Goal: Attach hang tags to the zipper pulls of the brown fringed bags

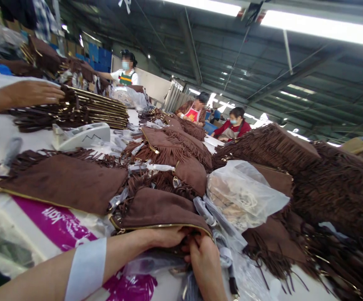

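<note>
A brown suede fringed pouch [156,211] with a gold zipper lies just in front of me on the table. My left hand [169,236] reaches under its zipper edge, fingers tucked into the opening. My right hand [205,261] grips the same edge from below, thumb against the zipper. A white band wraps my left forearm [85,267]. A flat brown pouch [65,182] lies to the left on a white and magenta sheet [52,219].
A clear plastic bag [242,194] sits right of the pouch. Fringed brown bags [325,184] pile up at the right. A white tape dispenser [81,136] and stacked pouches [100,110] lie far left, where another person's hand [31,94] rests. Three co-workers sit farther back.
</note>
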`<state>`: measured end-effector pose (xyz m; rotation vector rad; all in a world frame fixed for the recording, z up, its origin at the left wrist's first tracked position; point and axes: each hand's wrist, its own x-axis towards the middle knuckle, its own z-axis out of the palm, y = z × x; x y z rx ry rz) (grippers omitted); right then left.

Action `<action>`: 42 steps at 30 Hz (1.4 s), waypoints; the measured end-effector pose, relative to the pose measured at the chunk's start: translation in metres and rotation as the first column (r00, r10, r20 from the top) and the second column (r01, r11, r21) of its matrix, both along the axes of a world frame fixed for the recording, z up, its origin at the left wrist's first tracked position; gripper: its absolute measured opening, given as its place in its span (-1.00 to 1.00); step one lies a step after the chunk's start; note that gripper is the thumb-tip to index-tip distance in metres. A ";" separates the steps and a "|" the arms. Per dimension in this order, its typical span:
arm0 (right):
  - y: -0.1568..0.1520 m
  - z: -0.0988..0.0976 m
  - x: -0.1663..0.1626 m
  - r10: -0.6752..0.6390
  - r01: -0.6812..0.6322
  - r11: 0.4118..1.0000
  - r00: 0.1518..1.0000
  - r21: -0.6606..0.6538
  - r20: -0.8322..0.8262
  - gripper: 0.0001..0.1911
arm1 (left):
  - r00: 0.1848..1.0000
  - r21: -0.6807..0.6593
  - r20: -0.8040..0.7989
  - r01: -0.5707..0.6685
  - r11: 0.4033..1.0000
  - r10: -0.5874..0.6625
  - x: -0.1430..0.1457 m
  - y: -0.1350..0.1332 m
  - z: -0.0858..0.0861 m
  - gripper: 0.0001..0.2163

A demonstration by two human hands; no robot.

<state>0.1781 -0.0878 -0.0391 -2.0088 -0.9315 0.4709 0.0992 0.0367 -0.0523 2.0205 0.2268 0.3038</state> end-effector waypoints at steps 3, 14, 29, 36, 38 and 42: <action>-0.013 -0.004 0.002 0.051 -0.053 0.997 0.998 0.060 0.030 -0.72 | 1.000 0.085 -0.007 0.007 0.996 -0.007 -0.007 -0.001 0.011 -0.72; -0.053 -0.007 0.001 -0.035 0.109 0.927 0.978 0.359 -0.207 -0.55 | 1.000 -0.090 -0.014 0.022 0.996 -0.023 -0.028 -0.006 0.052 -0.81; -0.039 -0.009 0.011 0.057 -0.058 0.974 0.998 0.219 0.009 -0.47 | 0.991 -0.611 -0.015 0.098 0.785 -0.136 -0.015 -0.006 0.040 -0.88; -0.039 -0.010 0.014 0.165 -0.186 0.975 0.972 0.120 0.166 -0.48 | 0.990 -0.624 -0.025 0.093 0.776 -0.139 -0.015 -0.011 0.042 -0.85; -0.039 -0.011 0.014 0.166 -0.191 0.972 0.971 0.135 0.174 -0.50 | 0.991 -0.607 -0.036 0.081 0.791 -0.128 -0.015 -0.012 0.042 -0.86; -0.039 -0.013 0.015 0.161 -0.187 0.974 0.970 0.129 0.184 -0.52 | 0.990 -0.591 -0.044 0.082 0.802 -0.133 -0.015 -0.012 0.041 -0.87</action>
